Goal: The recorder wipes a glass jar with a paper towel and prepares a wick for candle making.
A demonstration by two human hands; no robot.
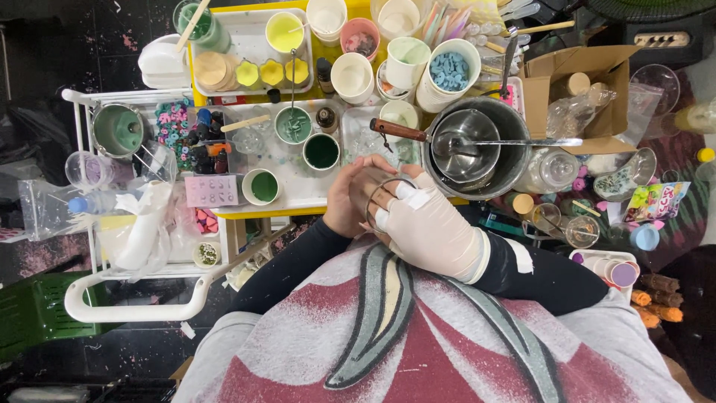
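My left hand (344,200), bare, wraps around a clear glass jar (371,192) held over my lap at the near edge of the yellow table (253,212). My right hand (426,224), in a white glove, lies over the jar with its fingers on the thin wire bail around the jar's mouth. Both hands touch the jar. Its lower part is hidden behind my fingers.
A steel pot (507,153) with a ladle (455,142) stands just beyond the hands. Cups of green liquid (321,151), white tubs, a tub of blue pieces (450,71) crowd the table. A white cart (142,224) is left, a cardboard box (574,89) right.
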